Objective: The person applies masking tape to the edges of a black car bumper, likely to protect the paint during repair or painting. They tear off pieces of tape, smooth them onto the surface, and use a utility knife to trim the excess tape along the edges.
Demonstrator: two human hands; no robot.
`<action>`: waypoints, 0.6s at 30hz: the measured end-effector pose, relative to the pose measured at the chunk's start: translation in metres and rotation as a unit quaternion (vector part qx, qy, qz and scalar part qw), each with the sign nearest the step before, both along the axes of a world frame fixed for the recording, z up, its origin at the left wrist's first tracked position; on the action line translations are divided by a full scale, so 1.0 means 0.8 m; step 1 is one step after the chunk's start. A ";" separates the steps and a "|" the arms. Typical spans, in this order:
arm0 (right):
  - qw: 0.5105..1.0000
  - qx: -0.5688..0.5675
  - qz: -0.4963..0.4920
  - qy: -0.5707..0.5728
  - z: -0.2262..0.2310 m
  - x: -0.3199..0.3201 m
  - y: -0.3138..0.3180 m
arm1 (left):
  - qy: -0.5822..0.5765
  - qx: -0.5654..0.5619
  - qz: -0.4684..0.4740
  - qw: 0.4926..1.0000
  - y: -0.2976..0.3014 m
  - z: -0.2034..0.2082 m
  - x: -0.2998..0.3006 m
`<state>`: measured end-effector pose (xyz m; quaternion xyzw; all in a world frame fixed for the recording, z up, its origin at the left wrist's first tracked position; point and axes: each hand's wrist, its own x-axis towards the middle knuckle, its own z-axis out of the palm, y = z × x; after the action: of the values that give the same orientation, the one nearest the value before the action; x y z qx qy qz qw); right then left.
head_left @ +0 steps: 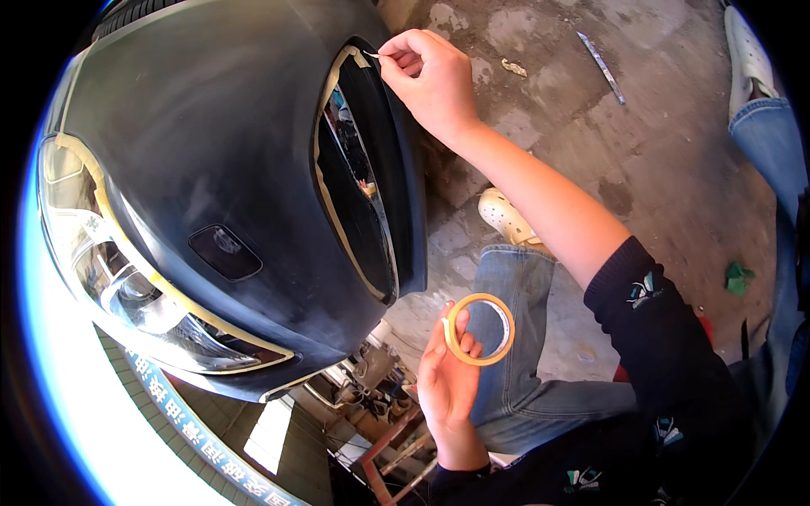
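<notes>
The roll of yellow masking tape point(510, 339) is in my left hand point(451, 375), palm up, with fingers through its ring. My right hand point(434, 80) is raised at the upper corner of a long opening point(359, 177) in a matte dark car bumper point(211, 118). Its thumb and forefinger pinch a thin strip of masking tape point(373, 56). Tape point(329, 198) edges the left side of that opening; a glossy trim strip inside it reflects light. More tape point(139, 253) runs along the rim of the clear headlight point(126, 287).
On the stained concrete floor lie a slim pen-like stick point(601, 67), a crumpled scrap point(513, 67) and a green scrap point(738, 277). Jeans-clad legs point(515, 291) and light clogs point(504, 215) are close by. Below the bumper stands a reddish metal frame point(377, 472) amid clutter.
</notes>
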<state>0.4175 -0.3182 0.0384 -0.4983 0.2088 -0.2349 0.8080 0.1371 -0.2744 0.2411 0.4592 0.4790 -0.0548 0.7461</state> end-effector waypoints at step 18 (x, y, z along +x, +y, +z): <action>0.988 -0.140 -0.066 0.011 0.002 0.040 0.038 | 0.021 -0.011 0.067 0.997 0.019 0.007 -0.011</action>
<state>0.4493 -0.2879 0.0404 -0.5941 0.2152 -0.3096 0.7105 0.1285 -0.2594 0.2470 0.4163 0.5240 -0.0193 0.7428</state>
